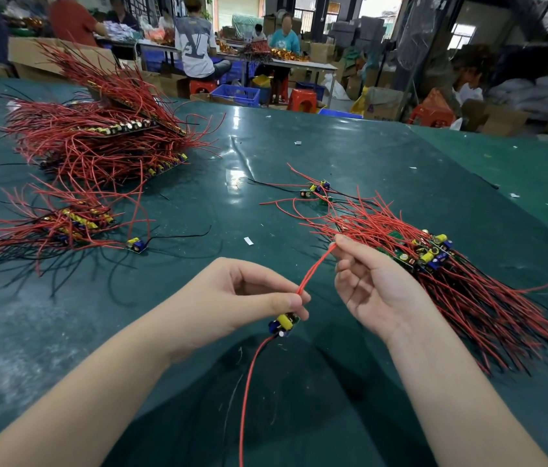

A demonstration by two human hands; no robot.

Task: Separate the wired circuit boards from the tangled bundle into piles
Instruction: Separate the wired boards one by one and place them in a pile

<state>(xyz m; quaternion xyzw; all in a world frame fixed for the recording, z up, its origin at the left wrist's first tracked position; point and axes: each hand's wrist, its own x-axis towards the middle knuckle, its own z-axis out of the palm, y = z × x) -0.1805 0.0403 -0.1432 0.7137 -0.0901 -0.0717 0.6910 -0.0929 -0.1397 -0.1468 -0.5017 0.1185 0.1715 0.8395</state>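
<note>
The left hand (232, 298) pinches a small circuit board (284, 323). Its red wires (316, 267) run up and right to the right hand's (370, 291) pinching fingertips.

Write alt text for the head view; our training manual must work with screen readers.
Over a green table, a person's left hand pinches a small circuit board while the right hand pinches its red wires. Heaps of red-wired boards lie at left and right; other workers sit behind.
</note>
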